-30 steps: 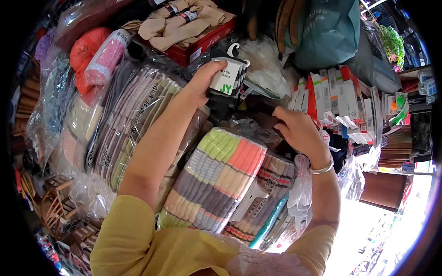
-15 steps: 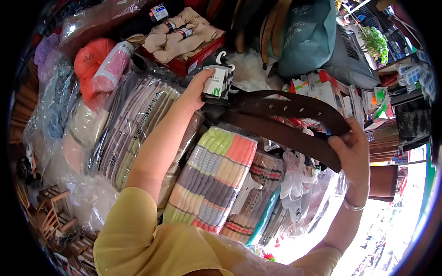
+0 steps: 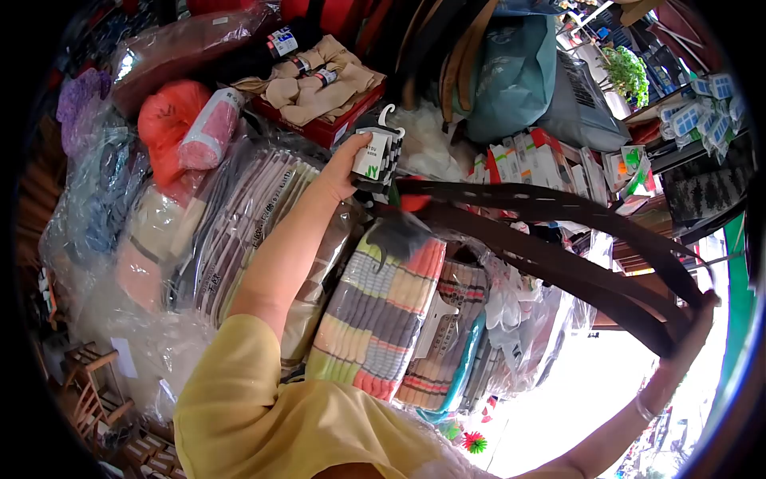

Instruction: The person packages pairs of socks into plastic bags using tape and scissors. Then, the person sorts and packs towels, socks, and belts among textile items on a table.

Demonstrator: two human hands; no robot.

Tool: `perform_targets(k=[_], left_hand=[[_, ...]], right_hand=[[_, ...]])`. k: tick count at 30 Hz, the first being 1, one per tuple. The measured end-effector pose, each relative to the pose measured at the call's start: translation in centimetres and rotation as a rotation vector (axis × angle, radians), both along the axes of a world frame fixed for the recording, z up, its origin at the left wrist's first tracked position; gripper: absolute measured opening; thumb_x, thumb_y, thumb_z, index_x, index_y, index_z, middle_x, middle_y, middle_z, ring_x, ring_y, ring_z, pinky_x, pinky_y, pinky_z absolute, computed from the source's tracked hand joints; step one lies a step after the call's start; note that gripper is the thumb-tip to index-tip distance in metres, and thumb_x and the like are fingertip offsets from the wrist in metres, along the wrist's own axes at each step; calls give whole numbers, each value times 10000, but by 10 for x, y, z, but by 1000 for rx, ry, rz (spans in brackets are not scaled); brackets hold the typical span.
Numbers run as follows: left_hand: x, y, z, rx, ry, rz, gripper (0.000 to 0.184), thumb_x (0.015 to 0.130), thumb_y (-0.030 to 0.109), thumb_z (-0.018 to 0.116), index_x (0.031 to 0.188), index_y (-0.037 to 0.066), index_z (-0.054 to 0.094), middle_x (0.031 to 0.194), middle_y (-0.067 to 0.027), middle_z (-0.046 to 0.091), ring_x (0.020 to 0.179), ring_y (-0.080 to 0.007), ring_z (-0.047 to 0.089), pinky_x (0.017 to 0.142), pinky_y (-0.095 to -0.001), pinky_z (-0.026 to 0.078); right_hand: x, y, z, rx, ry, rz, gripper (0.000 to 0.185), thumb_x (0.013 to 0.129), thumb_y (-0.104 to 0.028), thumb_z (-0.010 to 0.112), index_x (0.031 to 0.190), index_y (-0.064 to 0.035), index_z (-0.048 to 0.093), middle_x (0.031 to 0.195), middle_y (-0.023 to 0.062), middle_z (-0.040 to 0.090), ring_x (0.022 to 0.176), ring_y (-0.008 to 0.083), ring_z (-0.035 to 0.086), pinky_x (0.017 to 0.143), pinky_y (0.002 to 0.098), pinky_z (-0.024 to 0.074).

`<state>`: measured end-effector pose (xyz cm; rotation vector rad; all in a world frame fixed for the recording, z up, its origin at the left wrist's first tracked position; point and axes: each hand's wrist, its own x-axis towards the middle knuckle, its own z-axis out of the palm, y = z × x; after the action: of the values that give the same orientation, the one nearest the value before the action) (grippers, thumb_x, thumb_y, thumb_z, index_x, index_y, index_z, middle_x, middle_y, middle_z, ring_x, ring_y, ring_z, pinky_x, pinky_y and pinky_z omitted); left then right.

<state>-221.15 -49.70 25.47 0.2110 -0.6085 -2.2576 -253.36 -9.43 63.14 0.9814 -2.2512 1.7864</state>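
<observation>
My left hand is closed on a hanging pack of dark checked socks with a white card marked JY and a white hook. Long dark brown belts, at least one with holes, run from beside the pack to the far right. There my right hand, smeared by motion, is closed around their looped end. Whether the left hand also grips the belts' near ends is hidden. A blurred dark piece with a hook shape hangs just below the left hand, over plastic-wrapped striped towels.
A red box of beige socks lies behind the left hand. Wrapped towel stacks and a red bag are at left. A teal bag and small boxes stand at the back right. Wooden stools are low at left.
My right hand has moved right and down, drawing the belts out longer. The left hand still holds the sock pack; a dark hooked piece now shows below it. The view has shifted slightly.
</observation>
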Motion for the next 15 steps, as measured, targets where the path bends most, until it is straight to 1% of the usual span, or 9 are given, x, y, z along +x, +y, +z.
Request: perform_targets(k=[1, 2, 3, 5, 6, 8, 9, 11, 15], left_hand=[[-3, -3, -5, -4, 4, -7, 462, 898, 336, 500, 1188, -22, 542, 1045, -181, 652, 918, -273, 655, 831, -361, 530], [-6, -3, -7, 27, -28, -5, 455, 899, 332, 501, 1183, -20, 544, 1039, -178, 654, 916, -271, 656, 829, -363, 531], [-8, -4, -9, 56, -64, -3, 448, 899, 328, 503, 1179, -18, 546, 1034, -175, 656, 913, -270, 657, 827, -366, 532], [-12, 1, -1, 55, -91, -8, 437, 908, 323, 490, 1174, -18, 548, 1027, -172, 658, 899, -268, 660, 813, -365, 534], [-13, 3, 1, 39, -106, -10, 434, 911, 324, 486, 1171, -19, 548, 1024, -172, 659, 893, -266, 661, 808, -362, 535], [-15, 6, 1, 5, -109, -34, 437, 916, 330, 479, 1169, -20, 548, 1022, -176, 658, 887, -266, 662, 797, -357, 536], [-14, 6, 1, -11, -107, -36, 448, 917, 338, 473, 1174, -22, 543, 1029, -180, 656, 892, -269, 661, 797, -357, 534], [-10, 10, 6, -14, -71, -56, 455, 917, 339, 465, 1178, -25, 539, 1031, -185, 654, 895, -273, 659, 799, -358, 532], [9, 50, 33, -141, -290, -74, 494, 882, 329, 534, 1222, -30, 512, 1072, -163, 635, 949, -246, 644, 825, -346, 519]], right_hand=[[-8, 25, 23, -138, -152, 37, 482, 930, -497, 512, 1127, -57, 524, 689, -14, 544, 451, 19, 402, 384, 169, 298], [26, 34, 30, -204, -68, -45, 407, 931, -475, 528, 1049, -86, 526, 641, -36, 484, 437, 12, 284, 383, 185, 216], [48, 32, 30, -321, 7, -199, 372, 939, -462, 519, 1001, -95, 538, 580, -57, 400, 434, 9, 286, 388, 175, 213], [32, 87, 29, -422, -26, -117, 367, 935, -465, 526, 958, -100, 550, 601, -58, 444, 421, 5, 252, 385, 171, 187], [15, 121, 20, -354, 26, -83, 370, 939, -457, 524, 981, -91, 562, 673, -34, 490, 471, 18, 336, 422, 162, 259], [15, 139, 3, -454, 71, -343, 413, 958, -416, 508, 1113, -37, 563, 933, 53, 559, 771, 101, 550, 681, 201, 471], [-14, 178, -5, -418, 19, -215, 462, 971, -378, 498, 1221, 10, 519, 1035, 89, 541, 985, 165, 546, 885, 279, 463], [14, 155, -16, -467, -2, -247, 493, 965, -362, 516, 1252, 37, 491, 1048, 105, 547, 950, 150, 555, 867, 272, 472], [-43, 190, -25, -252, 225, 276, 380, 975, -288, 509, 1207, 12, 493, 934, 56, 550, 748, 103, 529, 623, 182, 464]])
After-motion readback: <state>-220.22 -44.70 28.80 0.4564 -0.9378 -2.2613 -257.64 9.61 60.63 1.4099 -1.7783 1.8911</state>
